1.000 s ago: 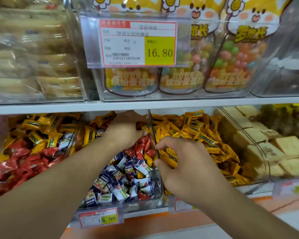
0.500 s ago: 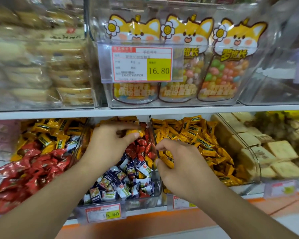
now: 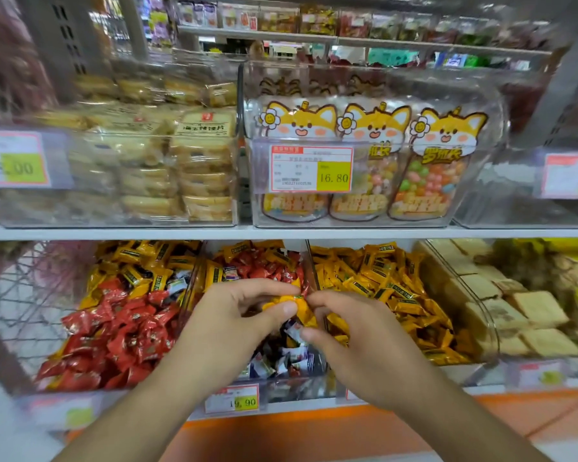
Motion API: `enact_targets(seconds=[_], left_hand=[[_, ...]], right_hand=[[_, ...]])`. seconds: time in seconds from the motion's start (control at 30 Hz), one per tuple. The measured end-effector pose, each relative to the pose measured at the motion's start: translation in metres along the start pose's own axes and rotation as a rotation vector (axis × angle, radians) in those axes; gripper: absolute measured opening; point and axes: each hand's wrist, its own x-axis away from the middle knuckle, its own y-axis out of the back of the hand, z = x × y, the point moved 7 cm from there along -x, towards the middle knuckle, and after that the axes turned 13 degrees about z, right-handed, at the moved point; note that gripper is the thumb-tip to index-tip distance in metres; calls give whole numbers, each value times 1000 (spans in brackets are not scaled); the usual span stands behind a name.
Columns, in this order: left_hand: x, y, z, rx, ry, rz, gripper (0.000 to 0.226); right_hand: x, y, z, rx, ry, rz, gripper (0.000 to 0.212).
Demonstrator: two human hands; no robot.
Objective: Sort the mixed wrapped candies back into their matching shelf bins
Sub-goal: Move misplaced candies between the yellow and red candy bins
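- A yellow wrapped candy (image 3: 282,303) is pinched by the left hand (image 3: 234,323) between the thumb and the curled fingers, over the middle bin (image 3: 297,390).
- The right hand (image 3: 357,341) is held just beside the left hand, with its fingers curled and its fingertips at the same yellow candy; whether the candy is really gripped by this hand cannot be told.
- Under both hands, a mix of blue-and-white candies (image 3: 281,360) is seen in the middle bin, and behind the hands red candies (image 3: 264,266) and some yellow ones are lying in the same bin.
- To the right of the right hand, a bin of yellow candies (image 3: 391,288) is placed, and a clear divider wall (image 3: 309,261) is standing between it and the middle bin.
- To the left of the left hand, a bin (image 3: 114,311) with red candies in front and yellow candies behind is found.
- Above the hands, on the upper shelf (image 3: 281,233), jars with a fox picture (image 3: 374,161) and a price tag (image 3: 311,168) reading 16.80 are seen.
- Below the hands, a price tag (image 3: 232,398) is fixed on the front of the middle bin.
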Motion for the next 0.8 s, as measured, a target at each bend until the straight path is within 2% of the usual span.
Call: enact_targets(seconds=[0.1, 0.23, 0.33, 0.43, 0.57, 0.7, 0.8], left_hand=[[-1, -1, -2, -27, 0, 34, 18], [-9, 4, 6, -112, 41, 28, 19], [-14, 5, 14, -131, 70, 2, 17], [-20, 5, 21, -141, 92, 10, 19], [-22, 4, 20, 11, 76, 76, 31], [-16, -3, 14, 60, 75, 109, 34], [-17, -2, 18, 7, 73, 75, 26]], right_hand=[[2, 1, 2, 27, 10, -38, 6], [-2, 14, -8, -31, -52, -138, 12], [-4, 5, -8, -22, -76, -80, 11], [-8, 1, -8, 44, -70, -123, 21], [-12, 5, -7, 16, -35, -99, 50], [-9, 7, 3, 97, 41, -91, 30], [-3, 28, -16, 177, -99, -191, 27]])
